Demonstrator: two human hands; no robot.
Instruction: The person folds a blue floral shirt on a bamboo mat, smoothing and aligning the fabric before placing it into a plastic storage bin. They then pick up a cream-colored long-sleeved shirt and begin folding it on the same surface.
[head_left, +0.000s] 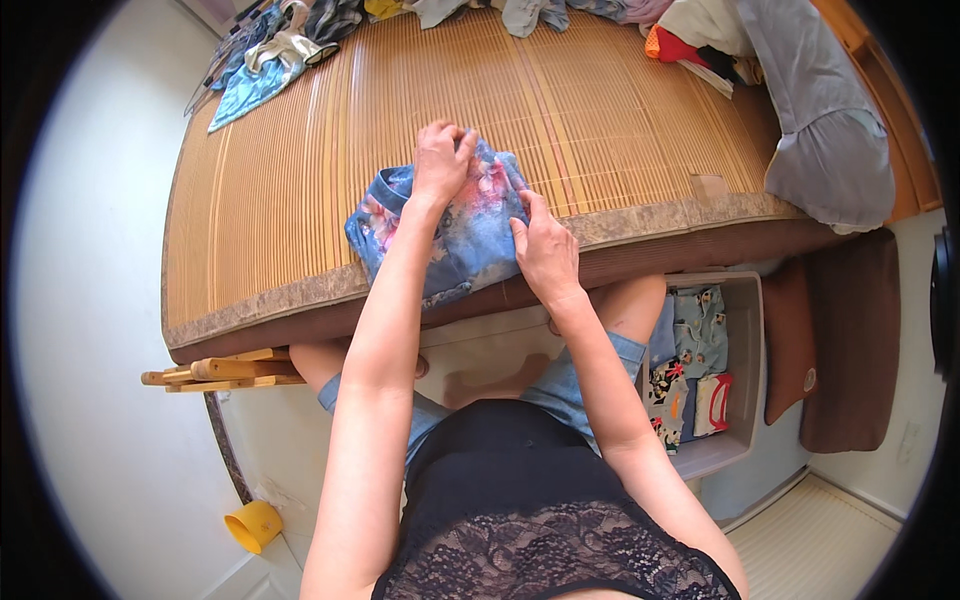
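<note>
A blue garment (480, 240) with pink floral print lies partly folded at the front edge of a bamboo-slat mat (300, 180), its lower edge hanging a little over the rim. My left hand (442, 165) reaches across the cloth and pinches its far edge with bent fingers. At the garment's right edge is my right hand (547, 247), thumb on the cloth and index finger along the border; its other fingertips are hidden. A dark blue band, perhaps a collar or waistband, shows left of my left wrist.
Piled clothes (285, 52) line the mat's far side, and grey fabric (825, 150) covers its right corner. Right of my knee stands a plastic bin (754, 360) with folded clothes. Brown cushions (851, 345) lean beyond it. Wooden bars (240, 367) and a yellow bin (253, 526) are at left.
</note>
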